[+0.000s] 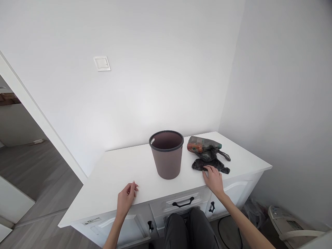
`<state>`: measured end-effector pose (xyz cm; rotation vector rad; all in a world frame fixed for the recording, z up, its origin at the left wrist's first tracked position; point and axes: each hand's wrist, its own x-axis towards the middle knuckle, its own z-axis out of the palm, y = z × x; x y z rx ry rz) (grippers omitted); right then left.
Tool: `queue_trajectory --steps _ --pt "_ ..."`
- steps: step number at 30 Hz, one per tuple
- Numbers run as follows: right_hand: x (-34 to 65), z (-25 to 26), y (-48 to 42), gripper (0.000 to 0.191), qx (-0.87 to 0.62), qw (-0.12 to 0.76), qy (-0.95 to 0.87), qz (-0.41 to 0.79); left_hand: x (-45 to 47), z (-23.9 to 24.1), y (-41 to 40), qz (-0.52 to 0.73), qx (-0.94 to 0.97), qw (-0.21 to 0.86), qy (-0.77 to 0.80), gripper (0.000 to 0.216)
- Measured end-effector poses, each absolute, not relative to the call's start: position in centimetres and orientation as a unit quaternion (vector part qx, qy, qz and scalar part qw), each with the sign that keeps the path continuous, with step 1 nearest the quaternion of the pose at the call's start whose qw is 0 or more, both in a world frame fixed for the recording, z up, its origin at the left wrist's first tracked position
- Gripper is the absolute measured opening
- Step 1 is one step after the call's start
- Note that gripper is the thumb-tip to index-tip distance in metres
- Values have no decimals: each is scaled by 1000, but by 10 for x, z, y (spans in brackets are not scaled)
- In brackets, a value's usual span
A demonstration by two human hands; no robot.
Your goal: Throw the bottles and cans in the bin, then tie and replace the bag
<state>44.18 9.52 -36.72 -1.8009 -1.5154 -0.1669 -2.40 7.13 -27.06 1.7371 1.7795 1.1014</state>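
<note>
A brown bin (168, 164) is set upright on the white top (124, 166) of a low cabinet (124, 230). It is placed near the middle, between the 2 hands, and is touched by neither. Its open mouth is edged by a dark rim (166, 150), and a small hole can be seen in its left side.

The left hand (126, 196) is rested at the front edge of the top, to the left of the bin. Its fingers are loosely curled, about half closed, and nothing is seen to be held in it.

The right hand (214, 180) is laid down on the other side, to the right of the bin. It is loosely open, with its fingers a little bent. A black bundle (198, 164) is touched by its fingertips, but whether the bundle is gripped cannot be told.

Just behind that bundle, a dark see-through bag (201, 142) is laid on its side. Orange and green can be seen through it. A black loop (224, 155) is stuck out to its right.

Below the top, a drawer (168, 207) is fitted between 2 doors, and 3 black handles can be seen. 2 legs (192, 230) in dark grey trousers are bent in front of the drawer. A white switch (102, 63) is fixed to the pale wall (155, 76). On the right, by the floor, a pale machine (287, 223) is partly shown beside some clear plastic (254, 211).
</note>
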Motion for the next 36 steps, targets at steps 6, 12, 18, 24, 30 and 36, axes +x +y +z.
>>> queue_trajectory --steps 6,12,18,24,30,36 --pt "423 -371 75 28 -680 395 -616 -54 -25 -274 73 397 625 214 637 55" --pt "406 -340 43 26 -624 489 -587 164 -20 -267 71 386 623 210 647 56" --pt "367 -298 -1 37 -419 545 -395 609 34 -237 36 433 629 250 595 61" --pt "331 -257 -34 28 -277 532 -252 760 88 -205 0 382 721 360 452 55" --pt "335 -243 -31 32 -337 566 -281 698 104 -183 -13 317 728 377 477 38" --pt "338 -244 -32 48 -401 629 -301 594 106 -181 -15 382 710 308 505 38"
